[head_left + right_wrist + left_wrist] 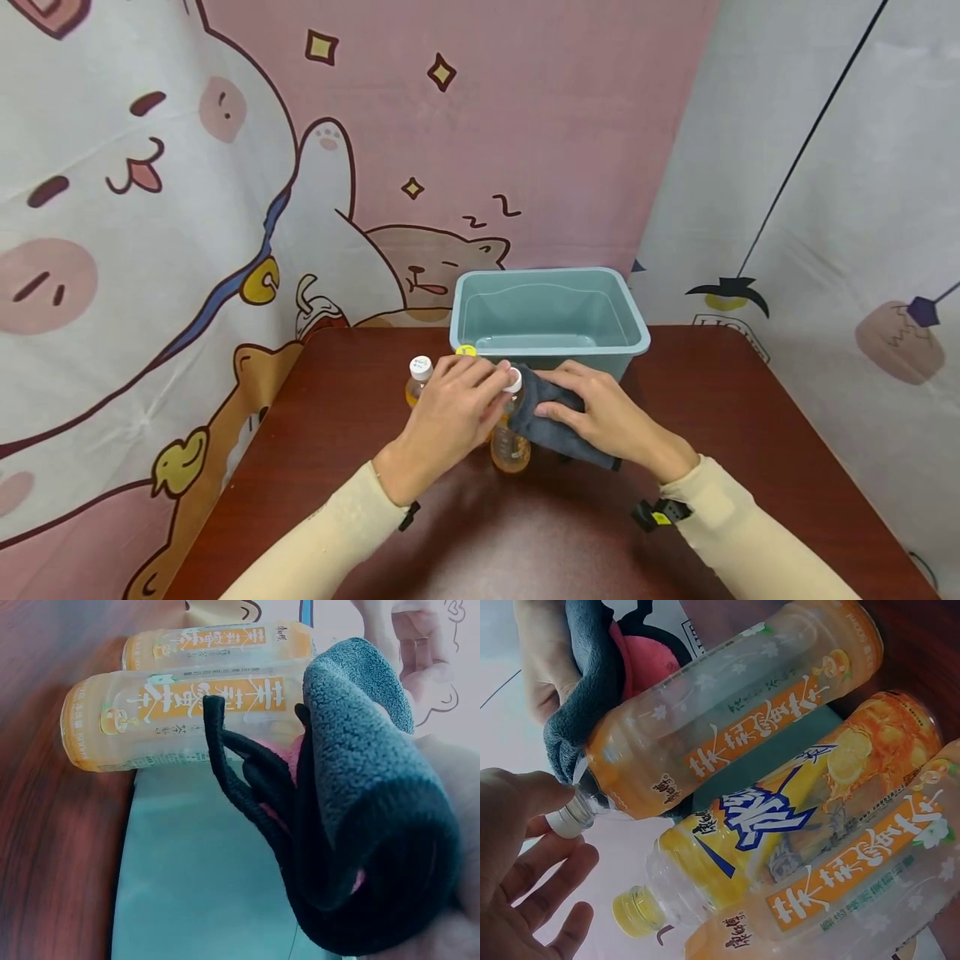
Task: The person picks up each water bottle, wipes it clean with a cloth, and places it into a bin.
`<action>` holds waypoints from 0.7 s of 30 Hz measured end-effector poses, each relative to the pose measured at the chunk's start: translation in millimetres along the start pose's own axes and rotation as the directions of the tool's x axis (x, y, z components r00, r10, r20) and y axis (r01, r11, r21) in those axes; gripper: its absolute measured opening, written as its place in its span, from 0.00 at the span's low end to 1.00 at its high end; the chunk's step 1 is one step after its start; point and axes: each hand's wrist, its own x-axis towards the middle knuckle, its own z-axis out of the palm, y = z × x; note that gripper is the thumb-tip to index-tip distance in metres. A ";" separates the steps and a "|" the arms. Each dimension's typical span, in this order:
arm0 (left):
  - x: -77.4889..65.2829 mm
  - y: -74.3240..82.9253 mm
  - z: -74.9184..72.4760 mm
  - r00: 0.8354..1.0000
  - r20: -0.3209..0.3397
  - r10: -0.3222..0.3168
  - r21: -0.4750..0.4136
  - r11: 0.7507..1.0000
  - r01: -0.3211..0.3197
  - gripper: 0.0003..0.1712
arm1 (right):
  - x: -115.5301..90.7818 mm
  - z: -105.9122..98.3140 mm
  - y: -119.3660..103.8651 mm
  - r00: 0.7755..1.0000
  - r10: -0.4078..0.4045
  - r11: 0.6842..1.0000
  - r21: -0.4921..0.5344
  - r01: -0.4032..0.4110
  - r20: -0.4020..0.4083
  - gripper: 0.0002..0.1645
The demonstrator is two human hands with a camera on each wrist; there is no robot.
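Note:
With thumb and fingers my left hand [453, 400] pinches the white cap [568, 822] of a clear plastic drink bottle [510, 454] with an orange label. The bottle stands upright on the table. My right hand [611, 412] grips a folded dark grey cloth [558, 429], fuzzy and edged in black, with some pink inside. In the left wrist view the cloth lies against the bottle's shoulder, close to the cap. Behind my left hand stand a yellow-capped bottle [765, 817] and a second white-capped, orange-labelled bottle [855, 877], both partly hidden in the head view.
A light blue plastic bin [551, 350] stands at the back of the dark red-brown table [360, 467], just behind the bottles. Cartoon-printed curtains [525, 125] hang behind the table and along its sides.

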 end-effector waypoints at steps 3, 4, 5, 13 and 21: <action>0.4 0.5 -0.2 1.000 0.000 -0.002 0.011 1.000 0.002 0.20 | -0.3 -0.1 0.7 1.000 0.000 1.000 0.002 0.000 -0.002 0.30; 0.6 0.8 -0.2 1.000 -0.001 -0.003 0.016 1.000 0.003 0.19 | -0.3 -0.4 0.7 1.000 -0.001 1.000 0.002 0.001 -0.002 0.30; 0.9 1.1 -0.4 1.000 -0.001 -0.005 0.019 1.000 0.005 0.19 | -0.3 -0.7 0.7 1.000 -0.001 1.000 0.004 0.001 -0.002 0.30; 4.1 4.1 2.8 0.999 -0.031 -0.015 0.054 0.998 0.016 0.19 | -4.2 -4.0 2.0 1.000 -0.008 1.000 0.004 0.008 -0.010 0.31; 6.8 4.5 5.6 0.998 -0.053 -0.020 0.096 0.995 0.026 0.19 | -11.1 -7.6 9.4 1.000 0.005 1.000 0.029 -0.004 -0.029 0.29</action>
